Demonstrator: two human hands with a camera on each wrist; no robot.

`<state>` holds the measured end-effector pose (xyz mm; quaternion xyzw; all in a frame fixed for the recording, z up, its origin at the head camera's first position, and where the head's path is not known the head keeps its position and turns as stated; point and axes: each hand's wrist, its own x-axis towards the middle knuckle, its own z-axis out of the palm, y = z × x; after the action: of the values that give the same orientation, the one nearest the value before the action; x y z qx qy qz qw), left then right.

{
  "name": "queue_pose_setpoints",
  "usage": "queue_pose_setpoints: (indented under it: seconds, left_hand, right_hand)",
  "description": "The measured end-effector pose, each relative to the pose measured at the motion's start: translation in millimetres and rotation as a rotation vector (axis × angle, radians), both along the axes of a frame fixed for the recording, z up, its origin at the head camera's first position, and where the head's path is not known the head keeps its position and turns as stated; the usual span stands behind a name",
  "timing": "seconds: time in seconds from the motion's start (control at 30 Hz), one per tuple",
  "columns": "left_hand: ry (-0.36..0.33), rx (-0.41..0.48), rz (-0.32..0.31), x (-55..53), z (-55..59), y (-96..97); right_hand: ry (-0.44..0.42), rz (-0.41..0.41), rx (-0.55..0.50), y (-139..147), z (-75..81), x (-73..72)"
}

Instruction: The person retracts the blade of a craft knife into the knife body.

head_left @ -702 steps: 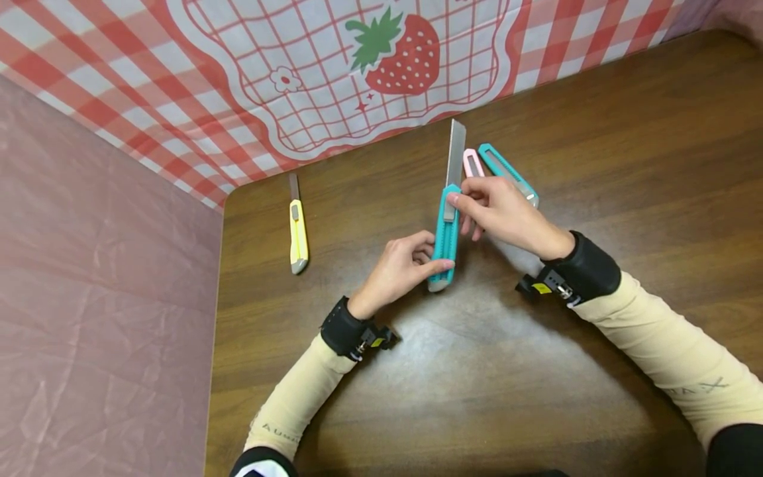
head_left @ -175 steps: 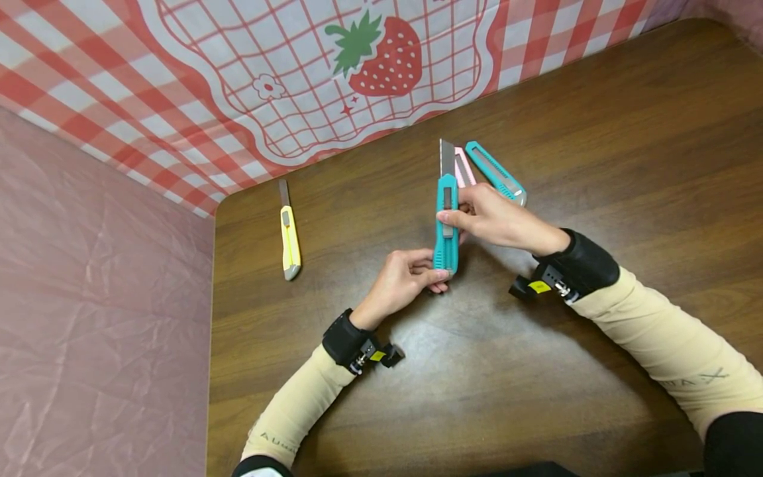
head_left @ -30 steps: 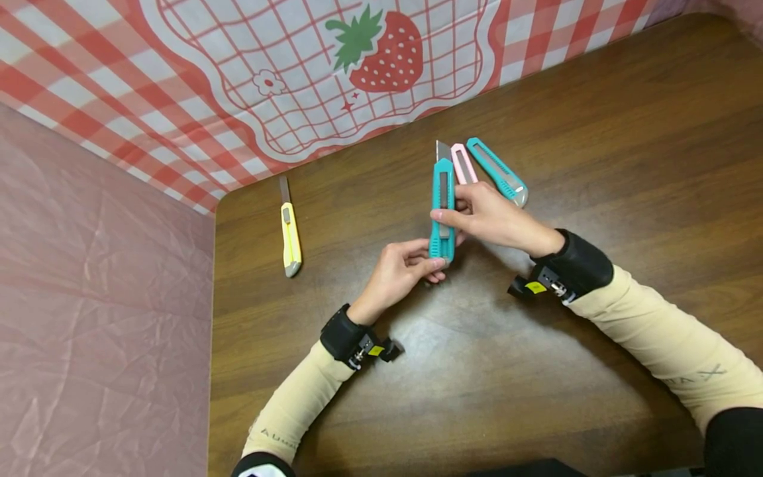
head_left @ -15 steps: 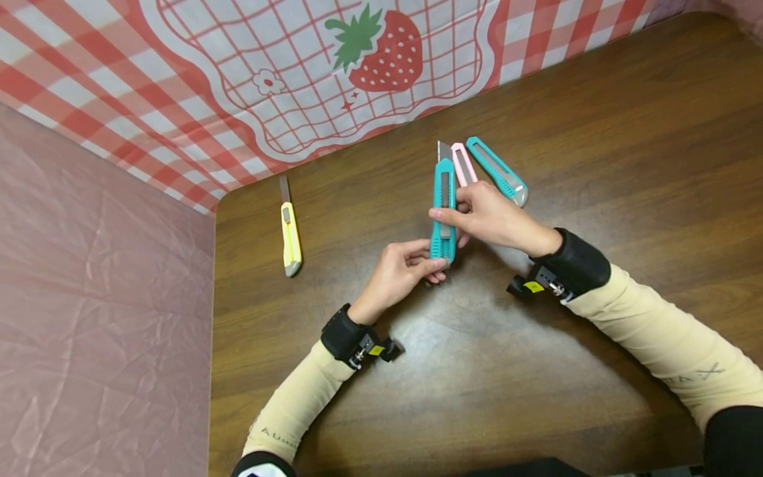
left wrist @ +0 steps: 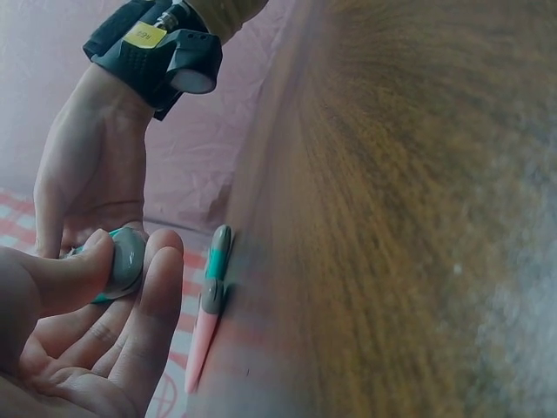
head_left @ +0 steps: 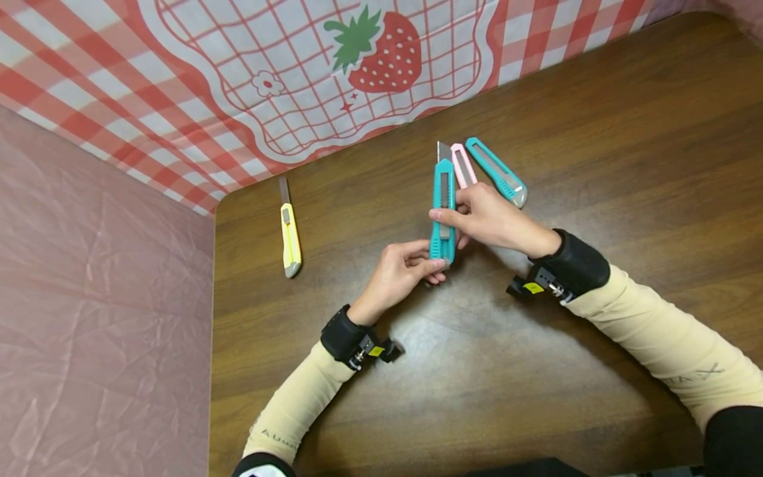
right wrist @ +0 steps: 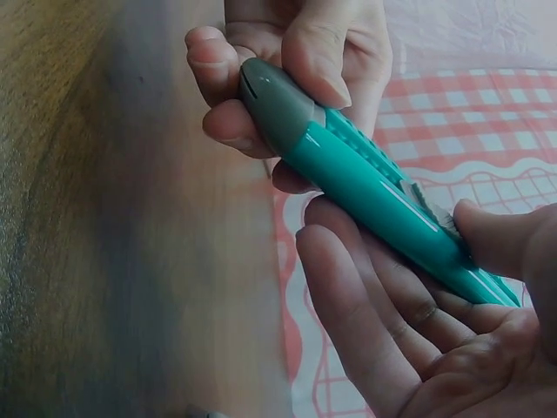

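Fingers [head_left: 446, 216] of both hands hold the teal cutter [head_left: 442, 192]: the right hand [head_left: 497, 222] has its thumb on the front and other fingers behind, while the left hand [head_left: 393, 271] pinches the bottom end. Beneath the teal cutter spreads the wooden tabletop [head_left: 536, 371]; beyond it hangs a strawberry-printed checked cloth [head_left: 298, 40]. Right of the teal cutter, a second teal knife [head_left: 496, 173] lies slanted; well to its left lies a slimmer yellow knife [head_left: 290, 238], blade out; just to its right, a pink knife [head_left: 464, 165], partly hidden by the right hand. Smaller still, its grey end cap [right wrist: 277, 97] meets the left fingers, its slider [right wrist: 435, 209] the right thumb, and a short blade [head_left: 444, 152] tops the handle
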<state>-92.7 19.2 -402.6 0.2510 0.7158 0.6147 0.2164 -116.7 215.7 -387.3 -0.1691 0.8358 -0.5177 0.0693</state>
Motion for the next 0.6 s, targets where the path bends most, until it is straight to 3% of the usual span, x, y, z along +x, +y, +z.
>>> queue_pose_setpoints:
  seconds: [0.37,0.6]
  left_hand:
    - [0.020,-0.028,0.004,1.7,3.0,1.4]
    - [0.013,-0.027,0.005,1.8,3.0,1.4]
  right_hand:
    - [0.011,-0.001,0.022,0.5,0.5,1.5]
    - [0.017,0.023,-0.026,0.2,1.2,2.3]
